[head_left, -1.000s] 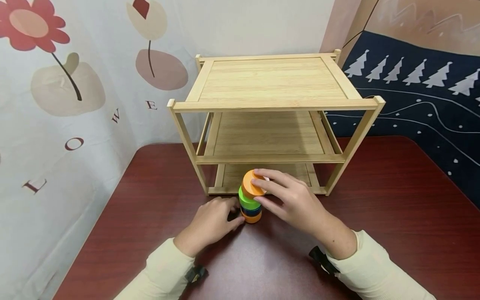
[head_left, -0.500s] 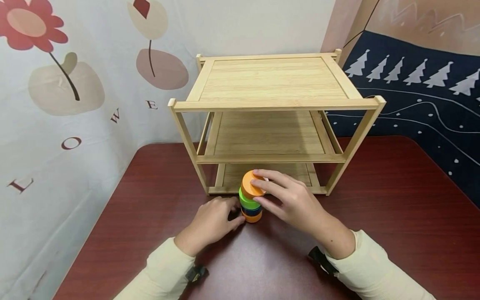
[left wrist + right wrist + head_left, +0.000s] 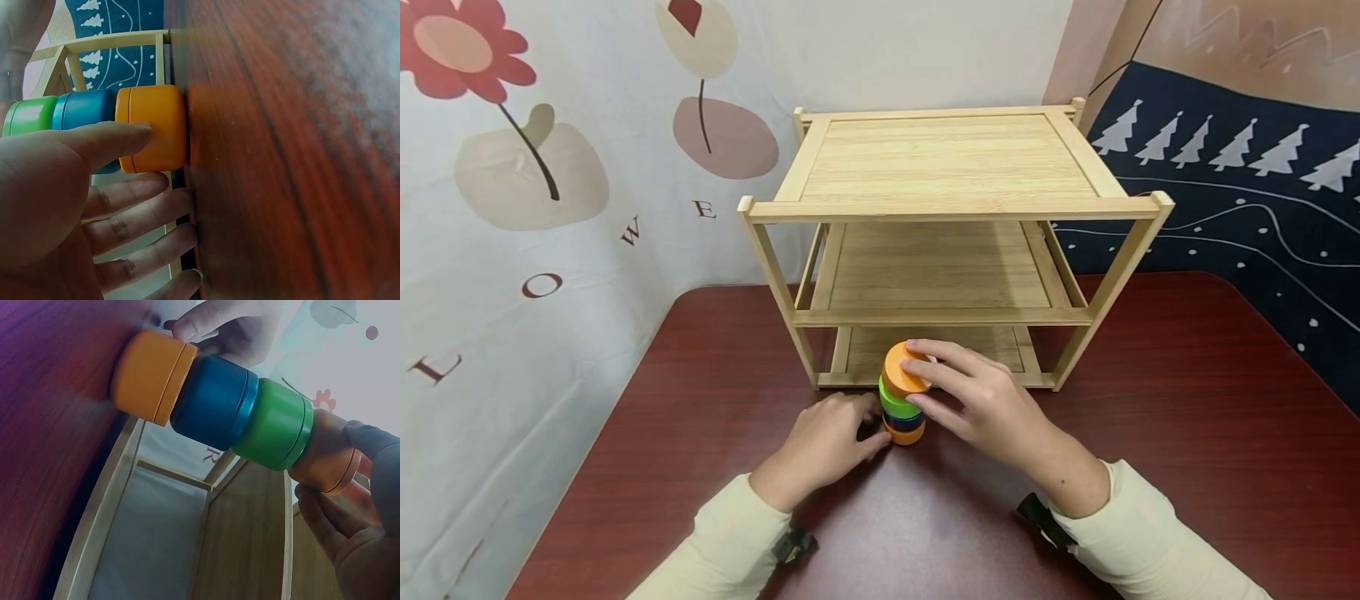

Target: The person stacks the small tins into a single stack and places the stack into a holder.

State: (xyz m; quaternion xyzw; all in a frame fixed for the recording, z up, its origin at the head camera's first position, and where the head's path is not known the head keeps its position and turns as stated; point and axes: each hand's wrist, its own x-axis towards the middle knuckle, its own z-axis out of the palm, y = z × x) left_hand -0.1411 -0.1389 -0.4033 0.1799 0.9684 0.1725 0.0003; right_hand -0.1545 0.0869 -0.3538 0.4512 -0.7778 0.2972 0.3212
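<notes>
Small round lidded jars stand stacked on the table in the head view. At the bottom is an orange jar [image 3: 156,128], then a blue jar [image 3: 212,403], a green jar [image 3: 275,424] and a second orange jar [image 3: 898,367] on top. My right hand [image 3: 988,400] holds the top orange jar between thumb and fingers. Low on the left, my left hand [image 3: 823,439] has its thumb on the bottom orange jar and its index finger at the jar's other side. The left hand's other fingers extend past the jar, near the tabletop. The stack leans slightly, its upper jars a little off-centre.
A three-tier wooden shelf [image 3: 940,210] stands right behind the stack. The dark red table [image 3: 1195,433] extends to both sides and toward me. Printed cloths [image 3: 587,250] hang behind and at the left, with a dark tree-patterned one at the right.
</notes>
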